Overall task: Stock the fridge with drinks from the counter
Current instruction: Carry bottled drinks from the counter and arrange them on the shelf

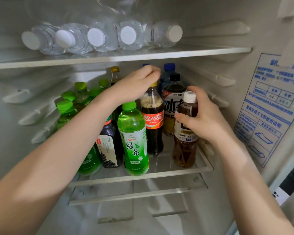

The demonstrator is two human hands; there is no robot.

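The left hand [136,85] is curled over the yellow cap of the Coca-Cola bottle [152,122], gripping its top; the right hand [205,119] wraps around the shoulder of the Suntory tea bottle [185,145]. Both bottles stand upright on the glass fridge shelf [168,173] under the hands, tea beside cola, with a green tea bottle [134,143] below the left wrist.

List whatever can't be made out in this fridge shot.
All in the head view:
- Cola bottle: its cap is mostly covered by the left hand gripping it.
- Tea bottle: the label is partly behind the right hand holding it.
- Left blue-capped bottle: its body is hidden behind the left hand.
- Front-left green bottle: mostly behind the left forearm.
- Wall sticker: the text is blurred.
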